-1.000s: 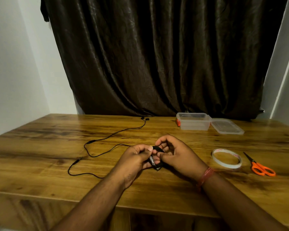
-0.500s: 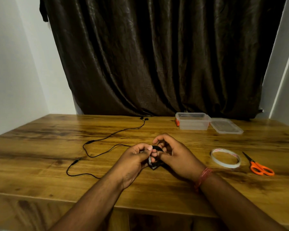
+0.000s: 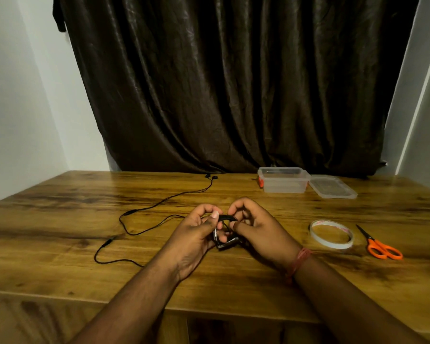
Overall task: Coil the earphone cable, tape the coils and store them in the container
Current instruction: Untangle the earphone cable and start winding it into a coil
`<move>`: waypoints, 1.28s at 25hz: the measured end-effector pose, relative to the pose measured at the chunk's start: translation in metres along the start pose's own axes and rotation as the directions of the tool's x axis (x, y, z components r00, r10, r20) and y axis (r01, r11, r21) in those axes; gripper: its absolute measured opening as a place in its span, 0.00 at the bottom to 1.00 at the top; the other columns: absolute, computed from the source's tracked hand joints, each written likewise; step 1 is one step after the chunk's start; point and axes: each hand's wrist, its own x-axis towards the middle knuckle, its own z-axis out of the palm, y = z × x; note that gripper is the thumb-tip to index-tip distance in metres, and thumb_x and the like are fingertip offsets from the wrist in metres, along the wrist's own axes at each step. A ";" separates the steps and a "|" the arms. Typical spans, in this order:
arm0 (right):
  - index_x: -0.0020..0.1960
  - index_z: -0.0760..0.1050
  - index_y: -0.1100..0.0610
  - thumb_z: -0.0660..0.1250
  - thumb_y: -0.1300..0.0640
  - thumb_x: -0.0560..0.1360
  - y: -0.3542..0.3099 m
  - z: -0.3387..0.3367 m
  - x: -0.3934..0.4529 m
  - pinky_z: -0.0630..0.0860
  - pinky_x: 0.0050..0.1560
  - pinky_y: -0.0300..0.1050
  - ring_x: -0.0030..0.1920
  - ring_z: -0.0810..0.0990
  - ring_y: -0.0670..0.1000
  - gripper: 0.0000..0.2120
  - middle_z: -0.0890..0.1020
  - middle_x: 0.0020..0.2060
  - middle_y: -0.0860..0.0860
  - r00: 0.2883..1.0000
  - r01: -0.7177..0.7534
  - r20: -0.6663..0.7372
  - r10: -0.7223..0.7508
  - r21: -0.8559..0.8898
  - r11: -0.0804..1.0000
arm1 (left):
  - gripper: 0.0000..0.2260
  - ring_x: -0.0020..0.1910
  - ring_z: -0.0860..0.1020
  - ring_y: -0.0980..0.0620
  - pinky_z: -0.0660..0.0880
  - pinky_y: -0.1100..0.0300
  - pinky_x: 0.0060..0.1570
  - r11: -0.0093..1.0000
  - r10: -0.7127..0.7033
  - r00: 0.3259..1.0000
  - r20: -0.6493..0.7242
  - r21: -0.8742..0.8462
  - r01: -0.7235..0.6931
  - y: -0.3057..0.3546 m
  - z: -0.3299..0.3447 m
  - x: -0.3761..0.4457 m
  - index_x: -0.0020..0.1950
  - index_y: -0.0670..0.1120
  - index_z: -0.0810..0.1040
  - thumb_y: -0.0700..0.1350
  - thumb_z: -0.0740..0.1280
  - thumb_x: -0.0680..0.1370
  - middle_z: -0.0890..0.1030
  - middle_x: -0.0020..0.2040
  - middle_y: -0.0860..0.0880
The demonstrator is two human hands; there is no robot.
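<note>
A small black coil of earphone cable (image 3: 224,232) sits between my two hands above the table's middle. My left hand (image 3: 196,234) pinches its left side with thumb and fingers. My right hand (image 3: 256,227) grips its right side. The uncoiled cable (image 3: 149,209) trails left over the wooden table (image 3: 60,219) in loose loops, and the earbuds (image 3: 211,177) lie near the curtain. A roll of clear tape (image 3: 331,234) lies flat to the right of my right hand. The clear container (image 3: 283,180) stands open at the back right.
The container's lid (image 3: 332,186) lies beside it on the right. Orange-handled scissors (image 3: 380,244) rest right of the tape. A dark curtain (image 3: 221,83) hangs behind the table. White walls close in on both sides. The table's front edge runs under my forearms.
Both hands stay on the coil and shift only slightly. My fingers have turned the coil a little; the loose cable on the left looks the same.
</note>
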 end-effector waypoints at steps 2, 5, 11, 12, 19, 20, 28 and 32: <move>0.53 0.72 0.56 0.62 0.67 0.77 -0.001 0.000 0.000 0.71 0.34 0.42 0.37 0.77 0.52 0.09 0.77 0.37 0.52 1.000 -0.025 0.008 0.025 0.077 0.997 | 0.05 0.30 0.75 0.53 0.75 0.63 0.34 1.000 0.010 1.000 0.010 0.001 -0.010 0.000 0.001 -0.001 0.53 0.43 0.74 0.42 0.64 0.79 0.76 0.36 0.47; 0.55 0.69 0.59 0.60 0.68 0.78 -0.001 -0.001 0.001 0.70 0.35 0.48 0.39 0.75 0.56 0.07 0.78 0.40 0.62 0.998 -0.056 0.033 0.053 0.071 0.996 | 0.04 0.30 0.75 0.54 0.75 0.63 0.34 0.999 0.042 0.999 0.014 0.015 -0.042 0.001 0.002 -0.002 0.53 0.42 0.74 0.40 0.64 0.79 0.78 0.34 0.48; 0.53 0.72 0.55 0.66 0.62 0.78 -0.004 0.002 -0.002 0.69 0.32 0.40 0.32 0.73 0.45 0.06 0.77 0.37 0.55 0.996 -0.044 0.074 0.056 -0.157 0.987 | 0.03 0.29 0.75 0.53 0.76 0.63 0.33 0.998 0.059 0.997 -0.040 0.010 -0.059 0.000 0.001 -0.003 0.53 0.39 0.75 0.37 0.63 0.81 0.79 0.36 0.45; 0.53 0.72 0.54 0.66 0.62 0.78 -0.004 0.002 -0.002 0.70 0.33 0.42 0.33 0.74 0.47 0.07 0.77 0.38 0.55 0.996 -0.047 0.067 0.060 -0.181 0.982 | 0.03 0.30 0.76 0.53 0.76 0.62 0.33 0.999 0.054 0.997 -0.047 -0.002 -0.054 0.000 0.001 -0.002 0.53 0.39 0.75 0.37 0.63 0.81 0.79 0.36 0.45; 0.53 0.71 0.47 0.64 0.62 0.79 -0.003 0.000 0.000 0.72 0.34 0.44 0.35 0.74 0.48 0.11 0.75 0.38 0.53 0.999 -0.013 0.041 0.017 -0.116 0.993 | 0.05 0.33 0.74 0.54 0.74 0.66 0.32 0.998 -0.013 0.999 0.048 -0.060 0.015 -0.002 -0.002 0.000 0.53 0.43 0.77 0.41 0.65 0.78 0.77 0.37 0.47; 0.53 0.71 0.46 0.64 0.63 0.79 -0.001 -0.001 0.001 0.71 0.34 0.46 0.35 0.74 0.51 0.11 0.74 0.39 0.54 0.999 -0.015 0.034 0.017 -0.069 0.998 | 0.06 0.33 0.72 0.55 0.74 0.66 0.32 0.997 -0.018 0.997 0.080 -0.070 0.024 -0.001 -0.003 0.000 0.53 0.43 0.77 0.41 0.66 0.77 0.77 0.38 0.47; 0.49 0.73 0.46 0.64 0.58 0.76 0.002 -0.002 0.003 0.70 0.36 0.50 0.39 0.74 0.55 0.07 0.76 0.40 0.54 1.000 -0.007 0.016 0.006 0.060 0.998 | 0.06 0.35 0.75 0.54 0.80 0.46 0.47 0.998 -0.036 0.994 0.108 -0.047 0.041 0.001 -0.003 -0.003 0.50 0.42 0.79 0.34 0.64 0.77 0.80 0.42 0.45; 0.53 0.77 0.49 0.63 0.58 0.77 0.002 -0.002 0.002 0.70 0.41 0.53 0.42 0.74 0.56 0.07 0.76 0.44 0.58 0.999 -0.017 0.048 0.016 0.028 0.999 | 0.08 0.35 0.76 0.54 0.81 0.54 0.32 0.997 -0.044 0.995 0.091 -0.062 0.050 0.005 -0.003 -0.005 0.54 0.42 0.77 0.35 0.65 0.76 0.80 0.43 0.44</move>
